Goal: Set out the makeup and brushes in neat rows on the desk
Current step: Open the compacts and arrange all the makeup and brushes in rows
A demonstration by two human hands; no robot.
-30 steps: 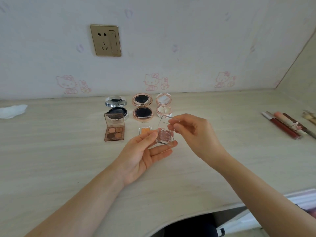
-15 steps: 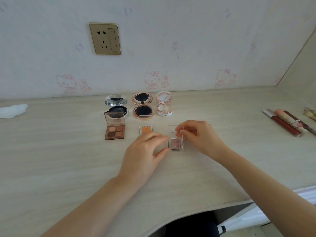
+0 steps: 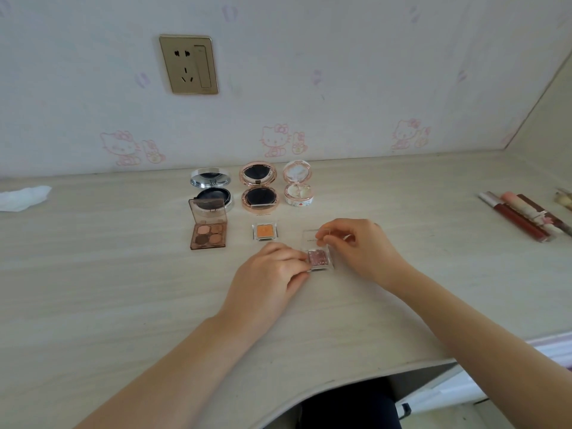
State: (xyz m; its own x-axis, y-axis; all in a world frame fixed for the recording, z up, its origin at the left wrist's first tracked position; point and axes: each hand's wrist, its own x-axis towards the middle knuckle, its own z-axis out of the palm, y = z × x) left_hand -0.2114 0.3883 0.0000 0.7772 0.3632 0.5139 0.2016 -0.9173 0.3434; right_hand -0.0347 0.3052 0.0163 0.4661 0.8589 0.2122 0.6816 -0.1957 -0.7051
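A small clear case of pink glitter eyeshadow lies on the desk, its clear lid raised. My left hand pinches the case's left edge. My right hand pinches the raised lid at its top. To the left lie an orange single eyeshadow and an open brown four-pan palette. Behind them stand three open round compacts: silver, rose gold and white floral.
Several lip gloss tubes lie at the right, with brush tips beyond them at the frame edge. A crumpled white tissue sits far left. The wall with a socket rises behind the desk.
The pink eyeshadow case went from being held in the air between both hands down onto the desk, right of the orange one. Both hands stay on it.
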